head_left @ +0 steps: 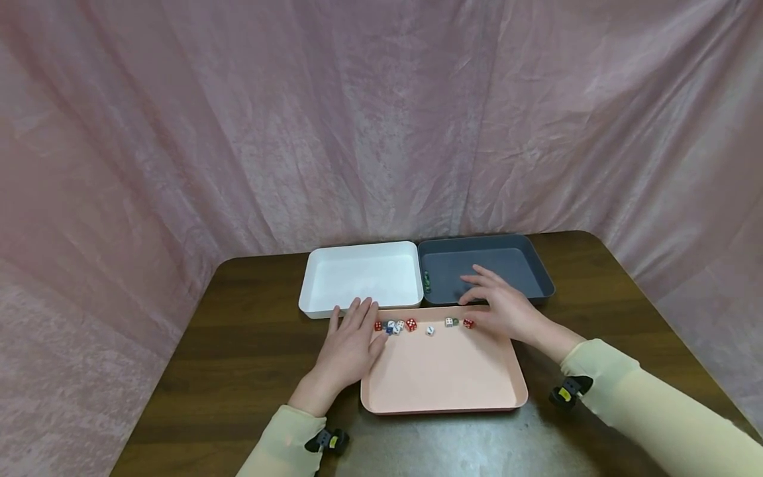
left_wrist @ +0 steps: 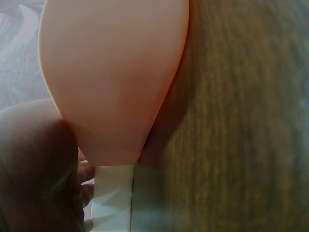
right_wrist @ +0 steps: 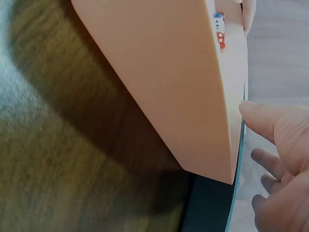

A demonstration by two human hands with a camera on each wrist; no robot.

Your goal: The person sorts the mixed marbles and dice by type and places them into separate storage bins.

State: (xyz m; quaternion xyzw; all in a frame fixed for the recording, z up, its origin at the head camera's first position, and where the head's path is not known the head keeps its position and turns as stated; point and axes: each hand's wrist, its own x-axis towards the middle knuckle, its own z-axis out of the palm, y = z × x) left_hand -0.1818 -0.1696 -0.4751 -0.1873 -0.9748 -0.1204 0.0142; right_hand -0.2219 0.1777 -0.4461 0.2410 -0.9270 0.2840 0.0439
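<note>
In the head view a pink tray (head_left: 444,377) lies in front of me, with red, white, blue and green dice in a loose row along its far side. My left hand (head_left: 348,351) reaches over the tray's far left corner, fingers extended and thumb close to a white die (head_left: 397,328) and other dice. At the far right corner my right hand (head_left: 501,308) hovers with fingers spread and loosely bent, nothing between them. Below its thumb is a red die (head_left: 468,324). In the right wrist view that thumb and the curved fingers of the right hand (right_wrist: 285,154) show beyond the tray wall.
Behind the pink tray stand a white tray (head_left: 360,311) on the left and a dark grey tray (head_left: 485,262) on the right, side by side. Small green dice (head_left: 426,281) lie along the grey tray's left wall. A pink curtain (head_left: 381,119) hangs behind the wooden table (head_left: 238,344).
</note>
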